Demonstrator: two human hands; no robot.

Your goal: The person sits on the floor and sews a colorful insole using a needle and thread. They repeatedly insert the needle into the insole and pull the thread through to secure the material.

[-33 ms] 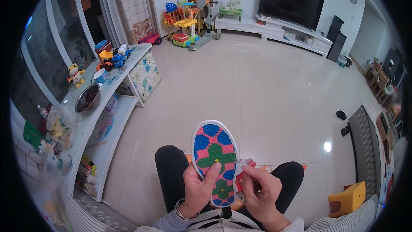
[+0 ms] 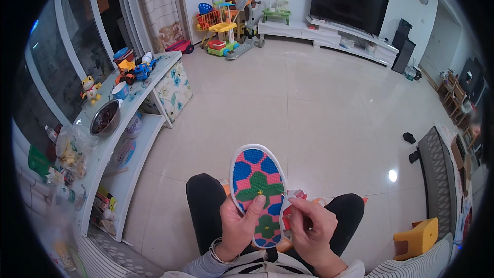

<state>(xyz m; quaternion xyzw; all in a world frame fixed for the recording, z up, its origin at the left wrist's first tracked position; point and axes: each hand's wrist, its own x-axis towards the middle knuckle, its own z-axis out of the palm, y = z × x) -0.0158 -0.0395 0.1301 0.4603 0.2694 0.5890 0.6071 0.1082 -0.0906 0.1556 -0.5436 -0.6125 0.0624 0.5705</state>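
Note:
A cross-stitched shoe insole (image 2: pixel 259 175) in blue, pink and green, with a white rim, stands tilted up between my knees, its wider end away from me. My left hand (image 2: pixel 240 224) grips its left side, thumb lying across the stitched face and the other fingers hidden behind. At the insole's right edge, my right hand (image 2: pixel 312 224) is closed in a pinch, thumb against forefinger. Between that edge and the fingertips shows a short, thin green thread (image 2: pixel 282 192). Whether a needle is in the pinch is too small to make out.
Below my hands, a red and white packet (image 2: pixel 297 194) shows partly behind the insole. On the left runs a shelf table (image 2: pixel 146 90) bearing a metal bowl (image 2: pixel 105 118), toy trucks and bags. A yellow stool (image 2: pixel 417 239) stands right, beside a grey sofa side (image 2: pixel 436 175).

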